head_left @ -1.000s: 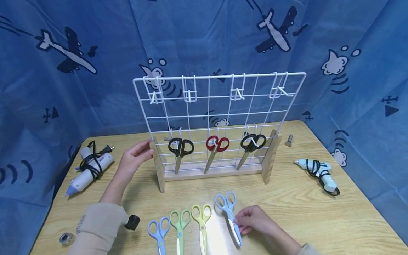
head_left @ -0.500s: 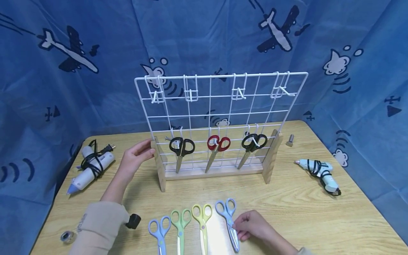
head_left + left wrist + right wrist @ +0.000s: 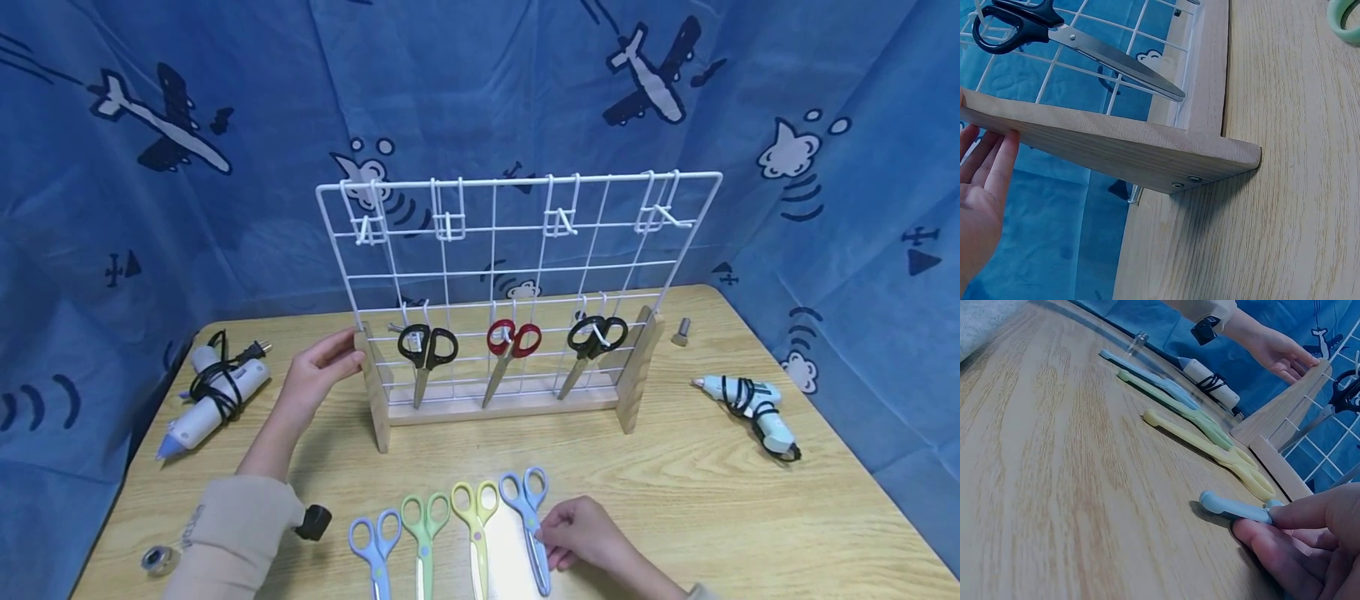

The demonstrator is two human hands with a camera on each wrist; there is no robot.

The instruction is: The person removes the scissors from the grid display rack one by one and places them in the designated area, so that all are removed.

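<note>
My right hand (image 3: pixel 581 533) pinches the blade end of a pair of light blue scissors (image 3: pixel 527 504) at the table's front; its handle loops point towards the rack. In the right wrist view, thumb and fingers hold these scissors (image 3: pixel 1235 508) low over the wood, partly hidden by the hand. To their left lie yellow scissors (image 3: pixel 475 517), green scissors (image 3: pixel 425 525) and another blue pair (image 3: pixel 377 546), side by side. My left hand (image 3: pixel 318 375) holds the left wooden upright (image 3: pixel 375 392) of a white wire rack (image 3: pixel 517 271), fingertips against its outer face.
On the rack's lower hooks hang black scissors (image 3: pixel 426 346), red-handled scissors (image 3: pixel 512 340) and a second black pair (image 3: pixel 596 337). A white glue gun (image 3: pixel 217 400) lies left, a mint glue gun (image 3: pixel 750 408) right. A bolt (image 3: pixel 681 332) stands behind; a small clear cylinder (image 3: pixel 157 560) sits front left.
My right hand has brought the blue scissors nearer the front edge, then left towards the yellow pair, turning them slightly straighter. The left hand stays on the rack.
</note>
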